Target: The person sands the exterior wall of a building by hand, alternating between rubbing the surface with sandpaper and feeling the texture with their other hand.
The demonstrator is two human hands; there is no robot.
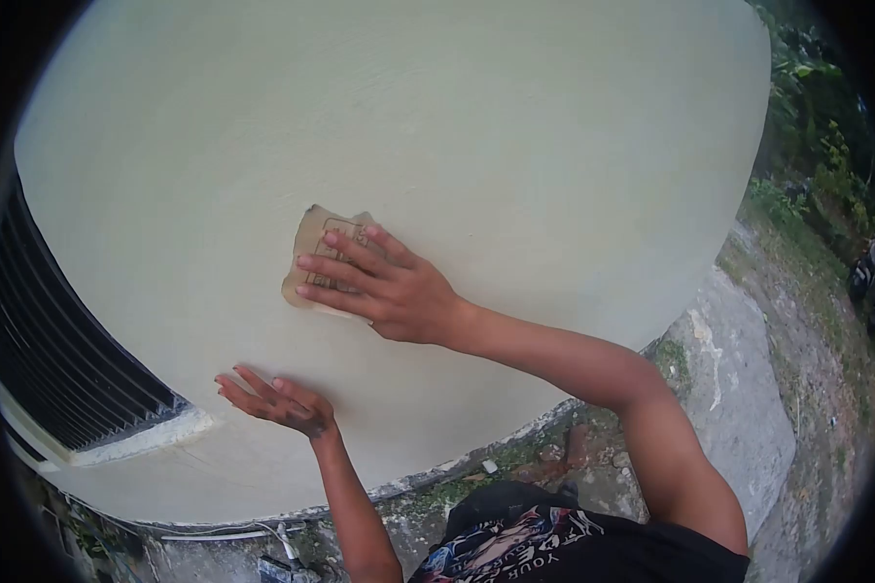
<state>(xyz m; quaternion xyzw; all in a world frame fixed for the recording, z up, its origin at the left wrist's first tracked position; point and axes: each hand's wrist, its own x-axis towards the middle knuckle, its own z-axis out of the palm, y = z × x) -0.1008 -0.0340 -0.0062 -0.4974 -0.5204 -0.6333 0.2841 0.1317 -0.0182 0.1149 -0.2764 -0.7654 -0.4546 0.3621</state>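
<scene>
My right hand [399, 291] lies flat over a torn, brownish sheet of sandpaper [304, 243], pressing it to the pale wall [554, 175]. Printed markings show on the sheet's back, between and around the spread fingers. Part of the sheet is hidden under the palm. Lower and to the left, my left hand [282, 403] is raised beside the wall with its fingers apart and nothing in it. A grey smudge marks the base of that palm.
A window opening with dark louvres [63, 330] is set into the wall on the left. Below runs rough concrete ground [612, 462] with moss, and a pipe [214, 534] lies along the wall's foot. A large grey slab [739, 389] and greenery [826, 136] are on the right.
</scene>
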